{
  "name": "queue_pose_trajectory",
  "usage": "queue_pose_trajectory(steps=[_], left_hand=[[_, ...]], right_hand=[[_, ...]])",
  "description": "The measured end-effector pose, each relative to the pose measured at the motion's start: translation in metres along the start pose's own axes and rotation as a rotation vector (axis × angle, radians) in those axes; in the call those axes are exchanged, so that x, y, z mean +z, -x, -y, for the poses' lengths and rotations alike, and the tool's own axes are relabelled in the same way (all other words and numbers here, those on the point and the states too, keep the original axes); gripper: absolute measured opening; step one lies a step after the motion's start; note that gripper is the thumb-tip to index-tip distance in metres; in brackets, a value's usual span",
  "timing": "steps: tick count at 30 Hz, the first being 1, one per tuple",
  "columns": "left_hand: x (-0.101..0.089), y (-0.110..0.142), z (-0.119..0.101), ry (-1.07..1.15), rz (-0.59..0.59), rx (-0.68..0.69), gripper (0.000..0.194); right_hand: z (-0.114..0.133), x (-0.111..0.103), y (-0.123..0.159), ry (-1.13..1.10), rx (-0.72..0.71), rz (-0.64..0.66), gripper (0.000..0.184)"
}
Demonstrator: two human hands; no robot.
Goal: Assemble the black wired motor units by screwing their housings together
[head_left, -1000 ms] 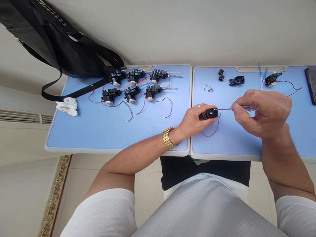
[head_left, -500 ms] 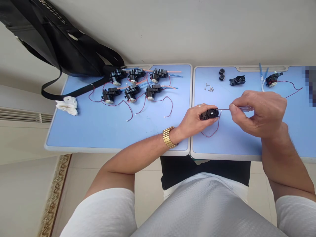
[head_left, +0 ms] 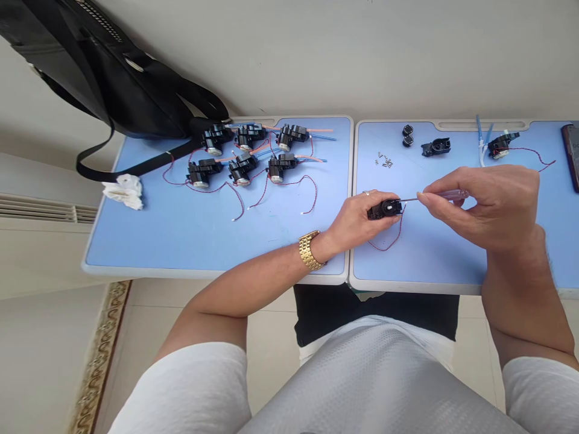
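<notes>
My left hand [head_left: 359, 218] is closed around a small black motor unit [head_left: 385, 209] with a thin red wire [head_left: 384, 244] trailing from it, holding it down on the right blue table [head_left: 429, 265]. My right hand [head_left: 486, 205] pinches a small screwdriver [head_left: 434, 196] with a clear handle. Its thin shaft points left, and the tip meets the right end of the motor unit. A gold watch [head_left: 310, 251] is on my left wrist.
Several finished black motor units [head_left: 246, 154] with red wires and blue and orange tubes lie on the left table. Loose screws [head_left: 383, 161], two small black caps [head_left: 407, 135], a black housing [head_left: 435, 147] and another unit [head_left: 500, 146] lie at the back right. A black bag [head_left: 117, 78] and crumpled tissue [head_left: 123, 191] sit far left.
My right hand's fingers have shifted along the screwdriver handle, opening slightly and showing more of it. The left hand and the motor unit stay in place.
</notes>
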State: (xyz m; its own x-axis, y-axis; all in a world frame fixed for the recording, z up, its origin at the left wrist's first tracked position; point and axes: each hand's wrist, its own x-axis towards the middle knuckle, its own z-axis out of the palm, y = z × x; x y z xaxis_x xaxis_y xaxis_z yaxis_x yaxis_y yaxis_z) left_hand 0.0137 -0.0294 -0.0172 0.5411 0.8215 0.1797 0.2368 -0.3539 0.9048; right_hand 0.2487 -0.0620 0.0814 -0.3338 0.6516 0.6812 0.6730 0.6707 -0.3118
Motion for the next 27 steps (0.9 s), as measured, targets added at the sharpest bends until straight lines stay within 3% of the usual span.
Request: queue_pose_trajectory(steps=[8, 13, 24, 27], left_hand=[[-0.001, 0.0, 0.001, -0.002, -0.006, 0.013, 0.033], [0.0, 0.0, 0.001, -0.002, -0.005, 0.006, 0.032], [0.0, 0.0, 0.001, 0.002, -0.01, 0.019, 0.03], [0.0, -0.001, -0.001, 0.0, -0.008, 0.016, 0.029]], right_hand=[[-0.002, 0.001, 0.003, 0.009, 0.22, 0.072, 0.025], [-0.004, -0.007, 0.0, -0.067, 0.229, 0.182, 0.007], [-0.011, -0.004, 0.005, 0.156, 0.132, 0.066, 0.038], [-0.009, -0.006, 0.003, 0.159, 0.098, 0.105, 0.035]])
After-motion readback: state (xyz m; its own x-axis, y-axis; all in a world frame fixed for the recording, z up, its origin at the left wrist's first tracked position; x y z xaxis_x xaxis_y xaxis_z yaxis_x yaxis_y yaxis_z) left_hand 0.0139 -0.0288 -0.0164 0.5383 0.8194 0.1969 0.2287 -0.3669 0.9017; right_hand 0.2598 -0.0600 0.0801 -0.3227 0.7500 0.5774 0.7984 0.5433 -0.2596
